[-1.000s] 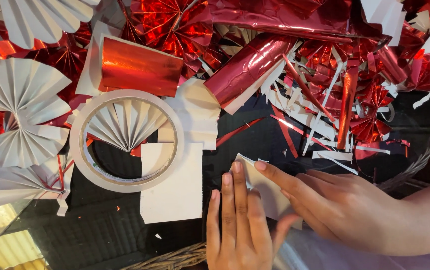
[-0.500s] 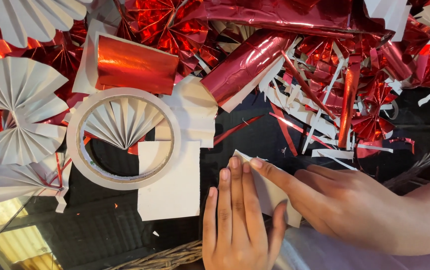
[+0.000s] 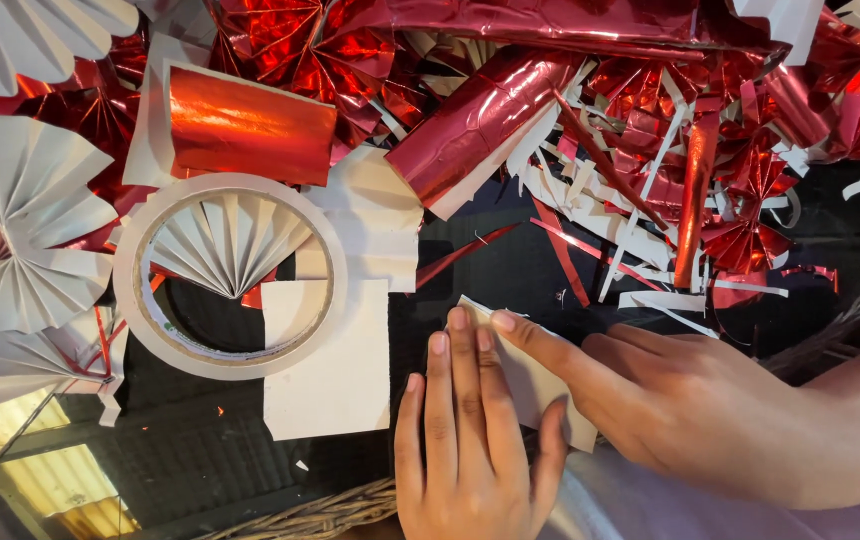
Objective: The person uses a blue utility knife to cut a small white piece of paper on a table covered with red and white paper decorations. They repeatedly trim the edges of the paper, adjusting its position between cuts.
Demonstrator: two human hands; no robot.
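My left hand (image 3: pixel 470 440) lies flat, fingers together, pressing down on a small folded white paper piece (image 3: pixel 535 385) on the dark glossy table. My right hand (image 3: pixel 670 400) comes in from the right; its index fingertip presses the paper's upper edge beside my left fingertips. Most of the paper is hidden under both hands. Just to the left lies a white paper sheet (image 3: pixel 335 370) and a white tape ring (image 3: pixel 230 275).
White pleated paper fans (image 3: pixel 25 240) lie at the left. Red foil rolls (image 3: pixel 480 120), red foil fans and several red and white paper strips (image 3: pixel 650 220) cover the back and right. A wicker edge (image 3: pixel 320 515) runs along the front.
Both hands have shifted slightly up and left over the paper, with the fingers pressing it flatter. The rest of the table has not changed.
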